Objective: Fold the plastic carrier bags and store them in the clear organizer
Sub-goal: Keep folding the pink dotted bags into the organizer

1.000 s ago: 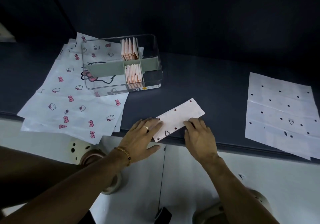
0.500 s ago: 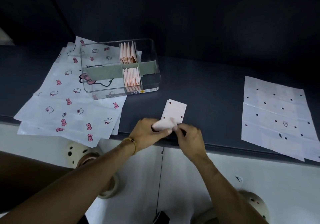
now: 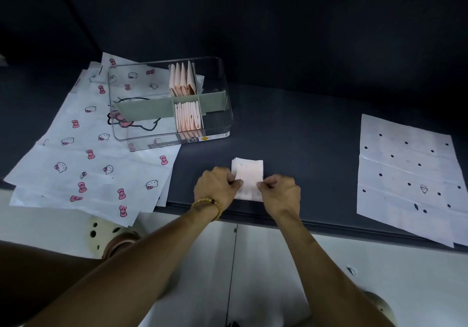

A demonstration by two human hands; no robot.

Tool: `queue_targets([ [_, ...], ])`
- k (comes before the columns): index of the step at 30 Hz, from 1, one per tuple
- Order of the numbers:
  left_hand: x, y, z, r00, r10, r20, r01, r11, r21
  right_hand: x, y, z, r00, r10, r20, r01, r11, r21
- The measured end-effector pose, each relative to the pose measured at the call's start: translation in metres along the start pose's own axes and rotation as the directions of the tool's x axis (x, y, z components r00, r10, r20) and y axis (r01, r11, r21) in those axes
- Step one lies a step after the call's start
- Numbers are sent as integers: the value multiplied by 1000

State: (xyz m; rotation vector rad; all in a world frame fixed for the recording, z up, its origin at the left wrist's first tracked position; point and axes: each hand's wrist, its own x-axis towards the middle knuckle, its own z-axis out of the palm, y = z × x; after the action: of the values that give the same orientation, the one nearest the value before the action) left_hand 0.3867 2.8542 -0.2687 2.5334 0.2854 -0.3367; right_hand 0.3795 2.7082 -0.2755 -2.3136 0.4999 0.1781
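Both hands pinch one folded white bag [image 3: 247, 174] at the counter's [image 3: 291, 149] near edge: left hand [image 3: 217, 186] on its left side, right hand [image 3: 279, 192] on its right. Its long axis runs near to far (print too faint to read). Far-left stands the clear organizer [image 3: 217, 78], holding upright folded pink bags [image 3: 188, 116]; its left part overlaps cat-print bags [image 3: 83, 154].

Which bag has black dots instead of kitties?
The flat white bag lying alone at the right of the counter. The spread-out bags on the left, under the clear organizer, have pink bows and kitties.
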Motion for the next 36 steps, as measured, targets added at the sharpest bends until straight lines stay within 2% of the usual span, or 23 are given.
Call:
queue_targets([
  [3, 1, -3, 0, 993, 75, -89, -60, 985, 163, 3, 0, 1, 1000, 7, -16, -7, 1000, 2],
  [5, 4, -7, 1, 957, 266, -113, -239, 948, 210, 6, 0, 1, 1000, -18, 3, 18, 999, -50],
  [7, 8, -10, 1, 879, 476, 25, -464, 842, 275, 9, -2, -1, 998, -57, 12, 58, 993, -104],
  [9, 10, -13, 1, 809, 561, 174, -586, 752, 301, 11, -5, -3, 995, -103, -10, 100, 983, -154],
  [11, 6, -16, 4, 800, 573, 176, -595, 720, 358, 13, -5, -5, 980, -176, -88, 160, 972, -170],
  [13, 0, -20, 7, 837, 540, 89, -525, 745, 410, 8, -2, -9, 941, -266, -208, 238, 960, -150],
  [15, -8, -21, 11, 871, 491, 10, -451, 792, 410, -3, 9, -11, 879, -397, -264, 337, 909, -247],
  [17, -15, -20, 14, 898, 436, -58, -388, 847, 363, -18, 25, -6, 837, -510, -196, 413, 825, -386],
  [18, -19, -19, 16, 908, 412, -82, -363, 868, 339, -24, 33, -3, 845, -521, -121, 430, 797, -425],
  [20, -22, -20, 19, 914, 395, -92, -345, 877, 336, -32, 42, 4, 886, -463, 15, 422, 794, -438],
  [22, -22, -21, 17, 905, 415, -92, -360, 864, 350, -32, 44, 8, 906, -418, 69, 406, 810, -423],
  [27, -20, -22, 9, 889, 450, -87, -382, 833, 400, -23, 45, 10, 887, -428, 175, 453, 724, -520],
  [29, -19, -21, 7, 862, 502, -71, -422, 788, 449, -22, 47, 10, 885, -426, 187, 456, 715, -529],
  [31, -13, -14, 10, 785, 620, -5, -535, 681, 500, -22, 49, 11, 882, -432, 189, 462, 709, -533],
  [33, -5, -2, 21, 696, 709, 117, -669, 580, 464, -21, 51, 11, 882, -428, 199, 462, 699, -545],
  [34, -1, 4, 28, 678, 715, 172, -706, 569, 422, -21, 53, 12, 880, -427, 209, 466, 691, -553],
  [36, 5, 6, 38, 704, 675, 220, -701, 610, 371, -21, 54, 11, 873, -435, 221, 480, 687, -545],
])
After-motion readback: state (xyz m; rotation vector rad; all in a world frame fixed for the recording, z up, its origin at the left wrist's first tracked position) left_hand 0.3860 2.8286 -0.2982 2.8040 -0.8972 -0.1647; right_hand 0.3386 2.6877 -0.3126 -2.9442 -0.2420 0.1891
